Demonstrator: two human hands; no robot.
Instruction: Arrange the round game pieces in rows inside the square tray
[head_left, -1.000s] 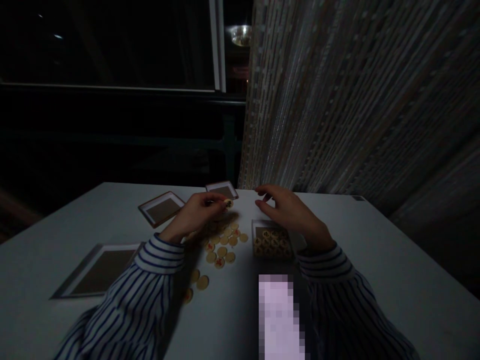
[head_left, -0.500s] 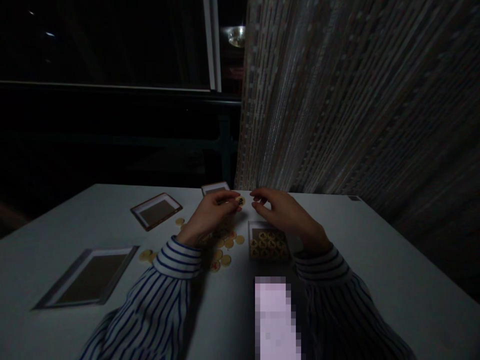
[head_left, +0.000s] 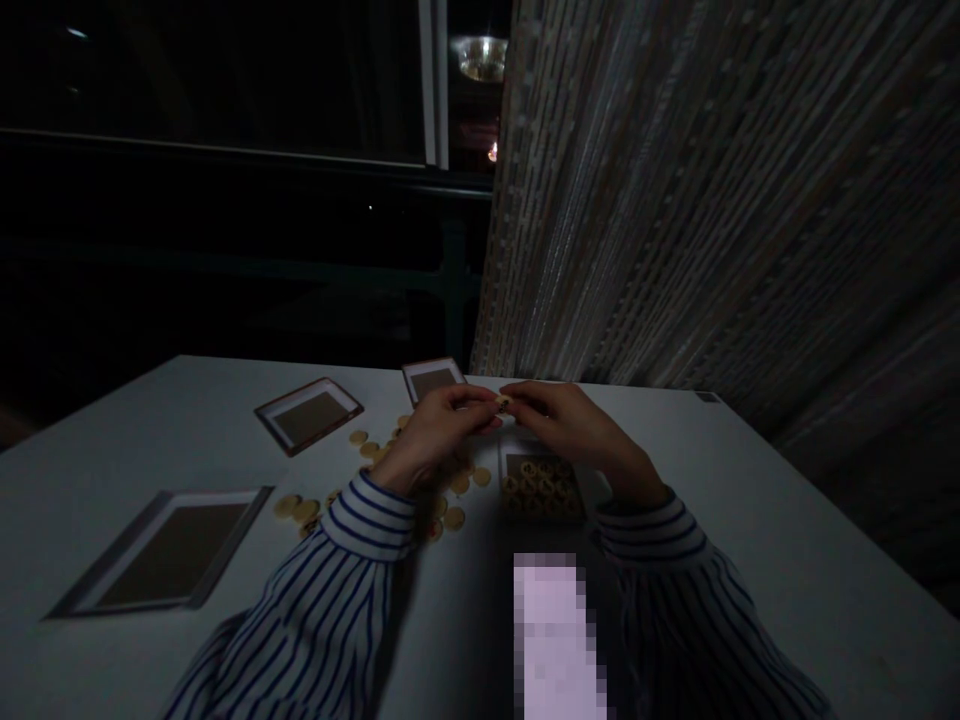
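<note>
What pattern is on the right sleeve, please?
Right sleeve: blue stripes on white, best in head view.

the small disc (head_left: 503, 401) between the left hand (head_left: 439, 435) and right hand (head_left: 574, 430) is mostly hidden by fingers, marks on the pieces (head_left: 541, 485) in the tray (head_left: 504, 470) are too dim and small to read, a pixelated patch (head_left: 555, 635) blurs the bottom middle, and the bottom edge cuts off both striped sleeves (head_left: 300, 620).

Your sleeves (head_left: 352, 600): white, navy stripes — counters (head_left: 454, 518) cream, red-marked — table (head_left: 750, 520) pale grey — trays (head_left: 210, 496) white-rimmed, brown-floored.
</note>
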